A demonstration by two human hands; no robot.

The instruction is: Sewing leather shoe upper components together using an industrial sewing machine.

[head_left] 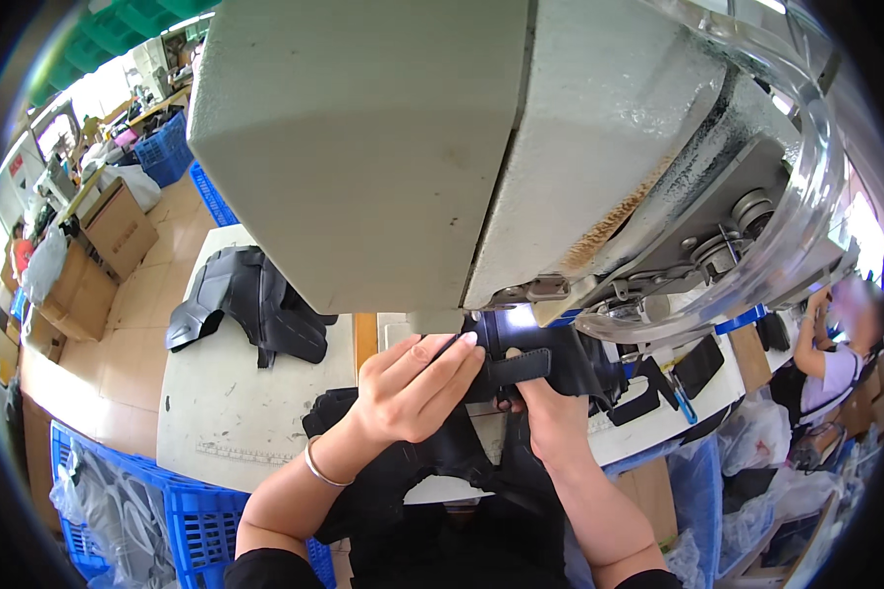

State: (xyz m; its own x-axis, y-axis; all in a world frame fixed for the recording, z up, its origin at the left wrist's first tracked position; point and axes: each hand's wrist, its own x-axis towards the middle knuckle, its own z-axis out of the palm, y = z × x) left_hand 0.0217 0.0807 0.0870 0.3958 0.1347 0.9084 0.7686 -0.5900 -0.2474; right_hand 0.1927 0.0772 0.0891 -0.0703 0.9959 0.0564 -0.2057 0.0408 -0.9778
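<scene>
My left hand (pixel 413 390), with a bangle at the wrist, has its fingers pressed together on the edge of a black leather-like piece (pixel 481 385) below the sewing machine head (pixel 363 157). My right hand (pixel 557 420) is curled at the right of the same piece, its thumb against a short black stitched strap (pixel 521 367). Its other fingertips are partly hidden; a small dark loop beside them is too small to make out. More of the black material hangs over the table's front edge toward my lap. A lamp lights the spot just beyond my fingers.
Black shaped pieces (pixel 250 302) lie stacked on the white table (pixel 196 412) at left. Flat black parts and a blue-handled tool (pixel 685 404) lie at right. A blue crate (pixel 201 525) stands lower left, a blue bin (pixel 695 491) lower right. Another person (pixel 825 368) sits at far right.
</scene>
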